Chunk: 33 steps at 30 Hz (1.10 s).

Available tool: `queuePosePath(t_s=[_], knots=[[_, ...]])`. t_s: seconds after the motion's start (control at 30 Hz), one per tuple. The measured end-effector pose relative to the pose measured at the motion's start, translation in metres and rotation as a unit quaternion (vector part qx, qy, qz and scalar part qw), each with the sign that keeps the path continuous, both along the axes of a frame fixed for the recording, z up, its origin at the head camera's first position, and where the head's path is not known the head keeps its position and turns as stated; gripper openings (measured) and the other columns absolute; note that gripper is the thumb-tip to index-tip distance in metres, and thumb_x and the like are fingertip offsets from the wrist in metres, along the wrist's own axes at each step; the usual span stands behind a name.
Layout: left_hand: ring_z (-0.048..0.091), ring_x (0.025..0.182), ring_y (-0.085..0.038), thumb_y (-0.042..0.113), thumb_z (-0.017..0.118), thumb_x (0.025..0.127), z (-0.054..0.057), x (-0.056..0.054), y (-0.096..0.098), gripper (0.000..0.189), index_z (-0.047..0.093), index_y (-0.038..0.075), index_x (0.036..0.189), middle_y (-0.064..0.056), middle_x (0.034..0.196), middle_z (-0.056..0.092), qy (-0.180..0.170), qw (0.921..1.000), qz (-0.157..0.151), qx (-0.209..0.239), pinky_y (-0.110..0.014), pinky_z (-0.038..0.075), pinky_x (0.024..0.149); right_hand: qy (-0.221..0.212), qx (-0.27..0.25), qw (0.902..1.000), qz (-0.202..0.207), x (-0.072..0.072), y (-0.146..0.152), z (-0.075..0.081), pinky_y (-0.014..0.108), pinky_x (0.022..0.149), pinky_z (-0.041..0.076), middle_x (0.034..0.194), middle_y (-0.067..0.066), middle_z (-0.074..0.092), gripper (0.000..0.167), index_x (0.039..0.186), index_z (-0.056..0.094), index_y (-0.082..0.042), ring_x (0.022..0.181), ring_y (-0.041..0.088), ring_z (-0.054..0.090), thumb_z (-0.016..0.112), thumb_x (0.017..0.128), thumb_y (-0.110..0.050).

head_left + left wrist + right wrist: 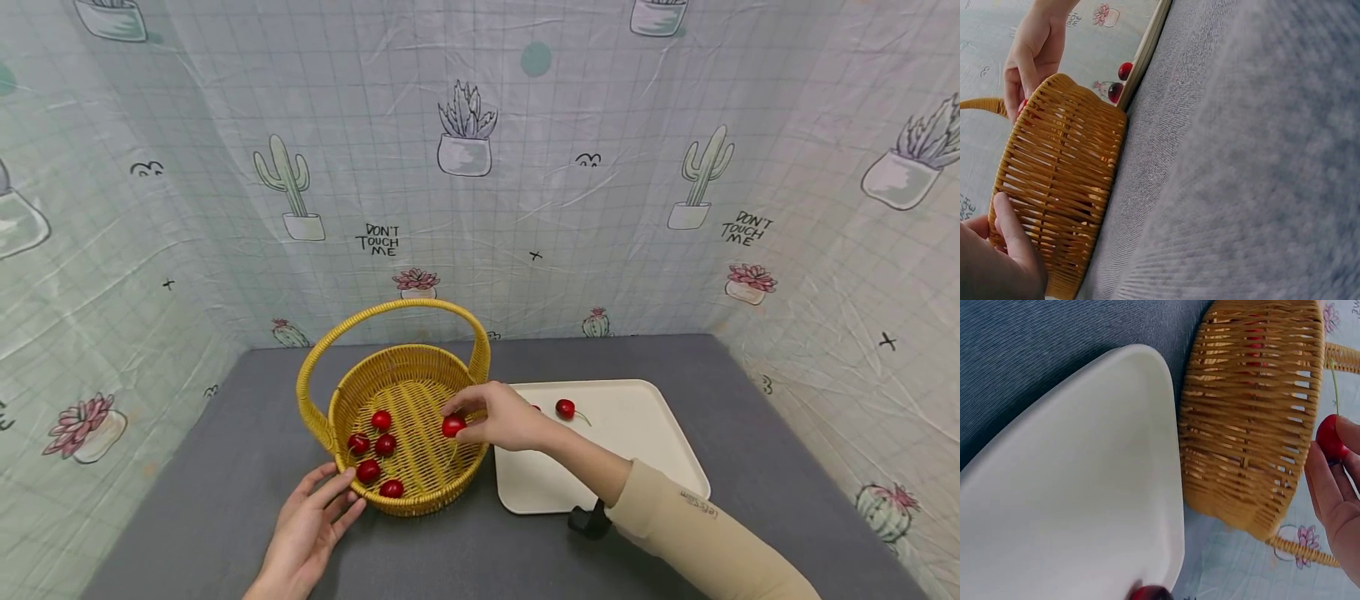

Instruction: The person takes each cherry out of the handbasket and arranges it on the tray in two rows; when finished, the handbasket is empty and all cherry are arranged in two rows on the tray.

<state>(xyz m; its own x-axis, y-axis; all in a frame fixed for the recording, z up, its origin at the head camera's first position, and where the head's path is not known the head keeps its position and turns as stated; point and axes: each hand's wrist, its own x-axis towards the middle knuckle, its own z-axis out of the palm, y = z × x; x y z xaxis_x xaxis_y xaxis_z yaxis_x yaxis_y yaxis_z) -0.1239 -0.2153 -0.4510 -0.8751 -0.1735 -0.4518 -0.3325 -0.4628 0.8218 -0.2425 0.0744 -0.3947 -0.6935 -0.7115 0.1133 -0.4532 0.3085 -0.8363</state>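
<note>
A red cherry (453,426) is pinched between the thumb and fingers of the right hand (501,414), at about rim height above the right side of a yellow woven basket (420,503); its thin green stem (1335,387) is left hanging free of the grip. The near left rim of the basket is held lightly by the left hand (309,515), some digits being set at the rim and one laid along the outer wall, with slight gaps seen between them. Inside the basket, five cherries (386,444) are gathered toward the left and near side, while the woven floor beneath the right hand is left bare. The tall arched handle (405,303) is raised over the basket. To the right, just beside the basket, a cream-coloured tray (607,467) is placed; on it a stemmed cherry (566,408) is seen near the far edge, and another beside it is mostly hidden by the right hand in the head view. Both basket and tray are set on a dark grey tabletop (420,567), surrounded by a pale sheet (525,200) printed with potted plants. The right forearm is partly covered by a beige sleeve (701,537).
</note>
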Motion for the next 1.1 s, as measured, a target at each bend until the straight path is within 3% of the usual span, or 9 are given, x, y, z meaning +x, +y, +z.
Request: queuePosePath(t_s=[0.17, 0.4, 0.53, 0.63, 0.9, 1.1], knots=[[0.063, 0.082, -0.006, 0.015, 0.065, 0.104, 0.000, 0.000, 0.001, 0.031, 0.040, 0.019, 0.122, 0.004, 0.103, 0.061, 0.002, 1.0000, 0.001, -0.003, -0.029, 0.061, 0.089, 0.010, -0.008, 0.9999, -0.005, 0.002, 0.014, 0.002, 0.026, 0.088, 0.059, 0.114, -0.001, 0.072, 0.031, 0.120, 0.074, -0.008, 0.108, 0.016, 0.067, 0.078, 0.090, 0.000], [0.062, 0.083, -0.007, 0.015, 0.064, 0.104, 0.000, 0.000, 0.001, 0.030, 0.040, 0.019, 0.122, 0.004, 0.105, 0.060, 0.003, 1.0000, 0.000, -0.005, -0.029, 0.060, 0.089, -0.050, -0.055, 0.9972, -0.010, 0.003, 0.032, 0.004, 0.031, 0.088, 0.061, 0.118, 0.009, 0.071, 0.031, 0.120, 0.073, -0.003, 0.111, 0.026, 0.067, 0.074, 0.090, 0.006], [0.062, 0.083, -0.007, 0.014, 0.063, 0.104, 0.000, 0.000, 0.001, 0.030, 0.040, 0.019, 0.123, 0.003, 0.105, 0.060, 0.002, 1.0000, 0.000, -0.006, -0.029, 0.060, 0.090, -0.062, -0.069, 0.9955, -0.019, 0.002, 0.044, 0.003, 0.033, 0.090, 0.061, 0.121, 0.014, 0.069, 0.031, 0.122, 0.070, 0.003, 0.113, 0.030, 0.066, 0.073, 0.091, 0.007], [0.062, 0.083, -0.007, 0.014, 0.063, 0.105, 0.000, 0.000, 0.001, 0.030, 0.040, 0.019, 0.123, 0.003, 0.106, 0.060, 0.001, 1.0000, 0.000, -0.004, -0.029, 0.060, 0.090, -0.063, -0.064, 0.9954, -0.034, 0.001, 0.054, 0.004, 0.034, 0.090, 0.061, 0.121, 0.013, 0.069, 0.032, 0.123, 0.069, 0.004, 0.114, 0.031, 0.065, 0.073, 0.091, 0.006], [0.062, 0.083, -0.007, 0.015, 0.064, 0.104, 0.000, 0.000, 0.001, 0.030, 0.040, 0.020, 0.122, 0.004, 0.106, 0.060, 0.000, 1.0000, 0.001, -0.001, -0.029, 0.060, 0.090, -0.054, -0.044, 0.9937, -0.087, 0.000, 0.080, 0.003, 0.034, 0.084, 0.061, 0.120, 0.006, 0.070, 0.035, 0.123, 0.071, -0.009, 0.113, 0.024, 0.066, 0.075, 0.090, 0.002], [0.061, 0.083, -0.007, 0.015, 0.063, 0.104, 0.000, -0.001, 0.001, 0.029, 0.040, 0.020, 0.122, 0.004, 0.107, 0.060, 0.000, 1.0000, -0.001, -0.001, -0.029, 0.060, 0.090, -0.063, -0.050, 0.9898, -0.118, -0.001, 0.098, -0.002, 0.033, 0.085, 0.060, 0.121, 0.011, 0.070, 0.034, 0.124, 0.070, -0.005, 0.114, 0.028, 0.066, 0.076, 0.090, 0.000]])
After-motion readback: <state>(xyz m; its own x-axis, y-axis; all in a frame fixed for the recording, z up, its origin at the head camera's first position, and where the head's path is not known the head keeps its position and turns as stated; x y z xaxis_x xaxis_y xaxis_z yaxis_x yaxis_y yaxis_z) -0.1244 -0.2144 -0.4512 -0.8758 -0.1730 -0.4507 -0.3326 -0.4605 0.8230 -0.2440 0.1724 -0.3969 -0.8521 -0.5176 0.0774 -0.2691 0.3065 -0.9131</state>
